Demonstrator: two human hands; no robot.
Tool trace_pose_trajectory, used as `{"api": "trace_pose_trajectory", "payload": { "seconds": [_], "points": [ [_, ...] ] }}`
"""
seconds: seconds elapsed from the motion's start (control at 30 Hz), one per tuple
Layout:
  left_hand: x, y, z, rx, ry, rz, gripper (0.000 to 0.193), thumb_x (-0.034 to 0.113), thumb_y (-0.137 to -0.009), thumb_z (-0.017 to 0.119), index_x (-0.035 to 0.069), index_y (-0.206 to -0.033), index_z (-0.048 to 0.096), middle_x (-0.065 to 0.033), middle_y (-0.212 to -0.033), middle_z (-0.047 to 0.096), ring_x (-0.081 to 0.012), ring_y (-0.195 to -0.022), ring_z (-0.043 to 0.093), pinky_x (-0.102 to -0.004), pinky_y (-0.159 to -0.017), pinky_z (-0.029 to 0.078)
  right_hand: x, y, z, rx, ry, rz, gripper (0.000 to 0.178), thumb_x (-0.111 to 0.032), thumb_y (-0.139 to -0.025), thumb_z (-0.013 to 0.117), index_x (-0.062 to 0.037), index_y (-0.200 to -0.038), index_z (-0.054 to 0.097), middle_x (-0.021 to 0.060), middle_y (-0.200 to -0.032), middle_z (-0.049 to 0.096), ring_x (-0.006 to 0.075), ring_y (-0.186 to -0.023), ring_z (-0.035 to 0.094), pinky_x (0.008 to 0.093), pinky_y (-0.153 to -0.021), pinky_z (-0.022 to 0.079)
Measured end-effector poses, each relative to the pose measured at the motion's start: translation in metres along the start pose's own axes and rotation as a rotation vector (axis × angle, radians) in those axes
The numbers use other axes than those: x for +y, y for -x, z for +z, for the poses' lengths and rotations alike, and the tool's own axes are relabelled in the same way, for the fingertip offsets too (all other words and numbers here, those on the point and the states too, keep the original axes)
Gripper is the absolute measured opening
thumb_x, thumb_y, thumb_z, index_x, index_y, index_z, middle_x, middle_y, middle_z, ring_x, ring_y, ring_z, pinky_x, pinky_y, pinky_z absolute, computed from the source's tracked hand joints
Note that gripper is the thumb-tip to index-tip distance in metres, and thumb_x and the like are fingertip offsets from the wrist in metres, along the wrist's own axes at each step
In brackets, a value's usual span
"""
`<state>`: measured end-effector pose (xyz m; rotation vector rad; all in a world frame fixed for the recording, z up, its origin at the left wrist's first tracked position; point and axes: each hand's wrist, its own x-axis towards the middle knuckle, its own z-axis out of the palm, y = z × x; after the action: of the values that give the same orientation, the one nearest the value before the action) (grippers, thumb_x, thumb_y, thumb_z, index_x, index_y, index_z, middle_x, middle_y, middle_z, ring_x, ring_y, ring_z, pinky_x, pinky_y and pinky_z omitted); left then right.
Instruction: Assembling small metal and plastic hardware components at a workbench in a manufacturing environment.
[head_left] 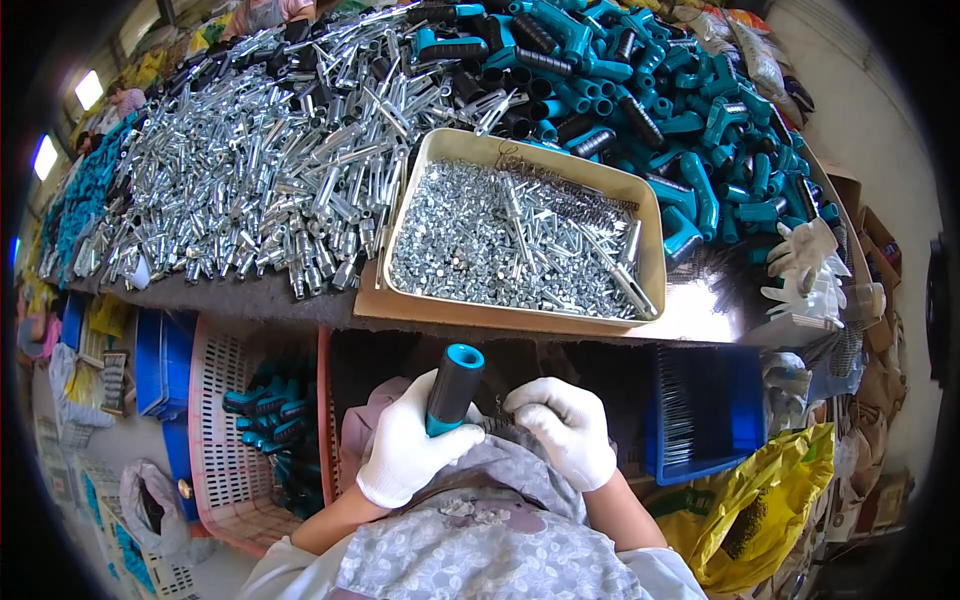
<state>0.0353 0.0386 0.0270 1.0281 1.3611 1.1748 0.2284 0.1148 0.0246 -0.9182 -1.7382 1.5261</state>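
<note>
My left hand (pixel 405 452), in a white glove, is wrapped round a black and teal tool handle (pixel 456 388). The handle stands nearly upright, its round teal-rimmed open end facing up. To its right, my gloved right hand (pixel 566 428) has its thumb and forefinger pinched together at a thin coil spring (pixel 498 408); its lower part is hard to make out against my apron. Both hands are over my lap, just in front of the bench edge. Beyond them a cream tray (pixel 530 312) holds small metal parts, with dark springs at its far right.
A heap of metal shafts (pixel 250 170) covers the bench's left; teal and black handles (pixel 690 130) pile up at right. White gloves (pixel 803 265) lie at the right edge. Below stand a pink crate (pixel 215 420) with handles, a blue bin (pixel 715 410) and a yellow sack (pixel 770 500).
</note>
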Motion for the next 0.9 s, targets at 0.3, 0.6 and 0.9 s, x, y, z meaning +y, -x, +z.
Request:
{"api": "trace_pose_trajectory", "payload": {
  "seconds": [0.3, 0.6, 0.9],
  "points": [
    [-0.002, -0.001, 0.001, 0.13, 0.085, -0.008, 0.032, -0.001, -0.08, 0.072, 0.001, -0.107, 0.054, -0.0056, -0.085, 0.068, -0.0074, -0.059, 0.059, -0.0233, -0.053, 0.048, 0.02, 0.006, 0.015, -0.069, -0.415, 0.301, 0.028, -0.015, -0.09, 0.067, 0.0037, -0.11, 0.064, 0.008, -0.088, 0.067, 0.0132, -0.077, 0.061, 0.0273, -0.072, 0.05],
    [-0.004, 0.0, -0.001, 0.11, 0.209, -0.076, 0.036, -0.002, -0.08, 0.071, 0.001, -0.11, 0.052, -0.0081, -0.086, 0.068, -0.0084, -0.06, 0.06, -0.0224, -0.051, 0.048, 0.025, 0.004, 0.013, -0.021, -0.302, 0.278, 0.017, -0.004, -0.087, 0.066, 0.0049, -0.101, 0.068, 0.0062, -0.081, 0.068, 0.0111, -0.071, 0.062, 0.0251, -0.067, 0.051],
    [-0.01, 0.001, -0.007, 0.043, 0.353, -0.179, 0.055, -0.004, -0.082, 0.066, -0.002, -0.133, 0.045, -0.0127, -0.09, 0.066, -0.0134, -0.06, 0.061, -0.0262, -0.051, 0.05, 0.027, -0.005, -0.002, -0.006, -0.1, 0.133, 0.012, -0.005, -0.084, 0.066, 0.0023, -0.091, 0.071, 0.0055, -0.081, 0.069, 0.0114, -0.069, 0.062, 0.0255, -0.064, 0.049]
  ]
}}
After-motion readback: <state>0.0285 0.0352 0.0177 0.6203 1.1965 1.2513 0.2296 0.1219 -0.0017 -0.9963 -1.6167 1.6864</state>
